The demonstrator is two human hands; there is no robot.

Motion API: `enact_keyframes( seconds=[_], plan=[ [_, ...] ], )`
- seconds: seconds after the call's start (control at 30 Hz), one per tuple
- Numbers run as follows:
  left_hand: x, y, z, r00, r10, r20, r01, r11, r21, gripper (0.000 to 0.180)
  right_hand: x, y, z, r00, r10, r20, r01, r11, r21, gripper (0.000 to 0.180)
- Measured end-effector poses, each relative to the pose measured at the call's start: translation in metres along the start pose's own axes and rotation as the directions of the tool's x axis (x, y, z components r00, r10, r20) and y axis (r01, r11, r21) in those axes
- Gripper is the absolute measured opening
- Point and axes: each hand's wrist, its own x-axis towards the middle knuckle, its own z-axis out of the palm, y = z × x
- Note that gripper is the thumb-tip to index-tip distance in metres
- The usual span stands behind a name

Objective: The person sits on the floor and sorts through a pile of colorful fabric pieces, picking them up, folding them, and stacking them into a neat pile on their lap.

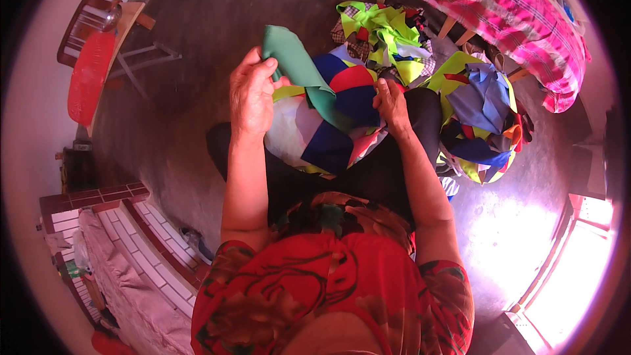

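Observation:
In my left hand, raised at the left of my lap, the thumb and fingers grip a long green cloth piece. Its lower end drapes down over a patchwork cloth of navy, red, white, lavender and yellow-green pieces spread across my lap. My right hand is at the right edge of the patchwork, thumb and fingers pinched together. What lies between those fingers is too small to make out.
Beyond my knees lies a pile of yellow-green and checked scraps. Another heap of coloured cloth sits by my right knee. A pink plaid cloth covers furniture at the far right. A folding table stands far left, a brick-patterned ledge near left.

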Motion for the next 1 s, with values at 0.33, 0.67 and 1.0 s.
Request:
enact_keyframes(
  seconds=[0.33, 0.67, 1.0],
  plan=[
    [0.064, 0.013, 0.061, 0.965, 0.108, 0.241, -0.142, 0.981, 0.132, 0.028, -0.005, -0.005, -0.006, 0.999, 0.027, 0.02, -0.032, 0.943, 0.331, 0.048],
    [0.097, -0.032, -0.017, 0.997, 0.07, 0.041, -0.064, 0.99, -0.122, 0.018, -0.005, -0.004, -0.006, 0.985, 0.058, 0.16, -0.1, 0.957, 0.272, 0.043],
    [0.036, -0.162, -0.191, 0.829, -0.394, -0.397, 0.488, 0.856, 0.169, 0.012, -0.002, -0.005, -0.001, 0.959, 0.102, 0.263, -0.144, 0.979, 0.146, 0.025]
  ],
)
